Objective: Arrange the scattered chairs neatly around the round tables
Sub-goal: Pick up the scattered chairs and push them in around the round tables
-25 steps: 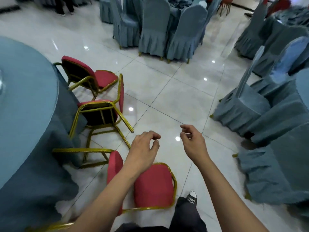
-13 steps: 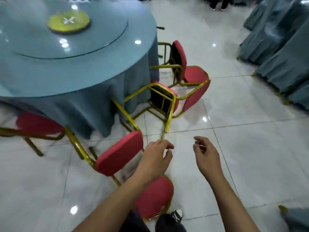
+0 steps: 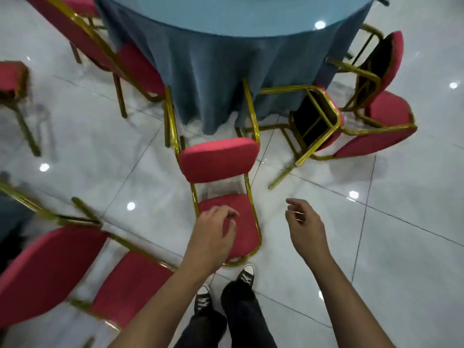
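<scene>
Head view, looking steeply down. Round table (image 3: pixel 238 16) at far centre, draped in a blue tablecloth (image 3: pixel 226 79) that hangs to the white tiled floor (image 3: pixel 376 247). No containers in view.

Overturned chair (image 3: pixel 221 177), red pads and gold frame, lies on the floor near centre: its legs point far, toward the table, and touch or overlap the cloth hem; its seat lies near, just ahead of the person's shoes (image 3: pixel 246 273).

Left hand (image 3: pixel 213 237) hovers over that chair's seat, fingers loosely curled, slightly apart, holding nothing; whether it touches the pad cannot be told. Right hand (image 3: pixel 305 226) is over bare floor to the right of the seat, fingers relaxed and apart, holding nothing.

Second tipped chair (image 3: pixel 319 124) lies right of centre beside the cloth, its frame entangled with a third chair (image 3: pixel 384 79) at far right. Chair at far left (image 3: pixel 110 54) stands against the table. Another chair (image 3: pixel 75 270) lies near left, blurred. A red stool-like seat (image 3: pixel 12 76) shows at the left edge.
</scene>
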Motion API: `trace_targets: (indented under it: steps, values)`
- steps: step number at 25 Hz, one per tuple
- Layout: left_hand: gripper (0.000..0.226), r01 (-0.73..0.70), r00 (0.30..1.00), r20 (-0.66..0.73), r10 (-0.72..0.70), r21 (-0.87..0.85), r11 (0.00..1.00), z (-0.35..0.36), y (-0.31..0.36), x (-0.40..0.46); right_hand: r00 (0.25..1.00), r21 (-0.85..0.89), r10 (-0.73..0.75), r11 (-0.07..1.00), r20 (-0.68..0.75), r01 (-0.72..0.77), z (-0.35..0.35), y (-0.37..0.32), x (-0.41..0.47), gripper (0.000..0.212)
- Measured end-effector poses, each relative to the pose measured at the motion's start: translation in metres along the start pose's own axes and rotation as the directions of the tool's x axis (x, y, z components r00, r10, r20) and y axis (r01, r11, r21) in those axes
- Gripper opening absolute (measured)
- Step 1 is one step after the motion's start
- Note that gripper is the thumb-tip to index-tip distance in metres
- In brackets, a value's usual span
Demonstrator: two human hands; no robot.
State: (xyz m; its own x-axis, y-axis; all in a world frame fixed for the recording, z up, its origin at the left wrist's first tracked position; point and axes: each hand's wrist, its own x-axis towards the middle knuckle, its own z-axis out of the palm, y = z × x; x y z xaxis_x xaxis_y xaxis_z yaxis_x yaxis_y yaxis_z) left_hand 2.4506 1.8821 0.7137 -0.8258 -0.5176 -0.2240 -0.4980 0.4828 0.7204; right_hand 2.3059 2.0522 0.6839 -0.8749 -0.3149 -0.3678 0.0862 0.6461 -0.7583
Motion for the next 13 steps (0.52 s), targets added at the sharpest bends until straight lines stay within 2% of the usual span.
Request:
trace_targets:
  steps: [5, 9, 13]
  values:
    - [0.026, 0.162, 0.986, -0.022, -0.162, -0.036, 0.986, 0.094, -0.127, -0.034, 0.992, -0.034, 0.072, 0.997, 0.101, -0.069, 0.094, 0.126, 0.014, 0.024]
    - [0.04, 0.319, 0.946, -0.033, -0.323, -0.087, 0.944, 0.211, -0.248, -0.041, 0.985, -0.068, 0.12, 0.991, 0.122, -0.112, 0.174, 0.273, 0.055, 0.026]
    - [0.052, 0.388, 0.921, -0.004, -0.39, -0.084, 0.918, 0.352, -0.384, -0.019, 0.986, -0.13, 0.131, 0.985, 0.107, -0.117, 0.252, 0.436, 0.119, 0.029]
